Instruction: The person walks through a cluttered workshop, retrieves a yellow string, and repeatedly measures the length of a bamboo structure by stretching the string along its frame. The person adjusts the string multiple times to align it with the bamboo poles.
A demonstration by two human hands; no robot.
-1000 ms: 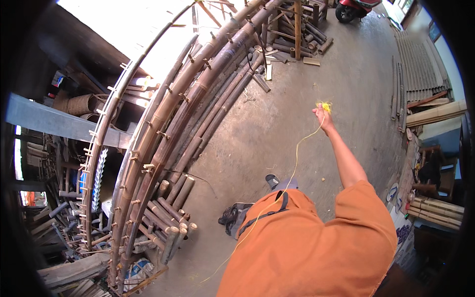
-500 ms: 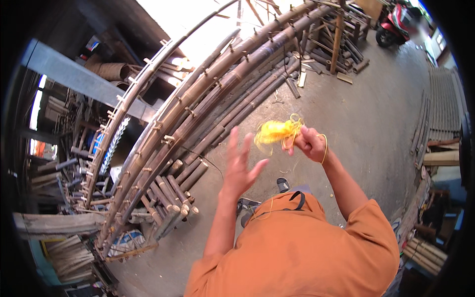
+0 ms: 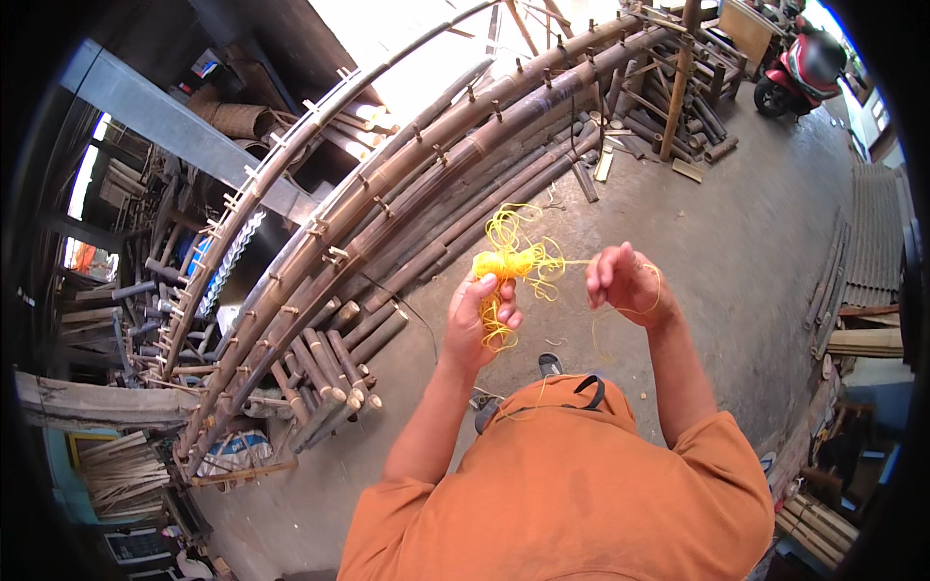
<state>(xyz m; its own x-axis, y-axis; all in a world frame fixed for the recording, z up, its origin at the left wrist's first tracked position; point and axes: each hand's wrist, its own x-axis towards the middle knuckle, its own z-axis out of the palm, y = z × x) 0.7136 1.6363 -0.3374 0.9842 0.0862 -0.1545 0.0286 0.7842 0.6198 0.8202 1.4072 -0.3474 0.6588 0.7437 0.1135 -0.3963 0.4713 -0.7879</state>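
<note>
A tangled bundle of yellow string (image 3: 506,264), with loose loops sticking out above, beside and below it, is gripped in my left hand (image 3: 472,318). From the bundle a strand runs across to my right hand (image 3: 628,283), whose fingers are curled together on it. Part of the string loops round the right hand near the wrist, and a thin length hangs below the fingers. Both hands are raised in front of my orange shirt (image 3: 572,484), a short way apart.
Long bamboo poles (image 3: 397,198) with pegs curve across the left. Cut bamboo pieces (image 3: 334,373) are stacked under their near end. More bamboo (image 3: 693,126) lies piled at the far right, near a red motorcycle (image 3: 809,73). Corrugated sheeting (image 3: 877,237) stands at the right.
The yellow bundle has passed from my right hand to my left, which was open before. A strand now stretches between the hands, and the bundle's loops have spread out.
</note>
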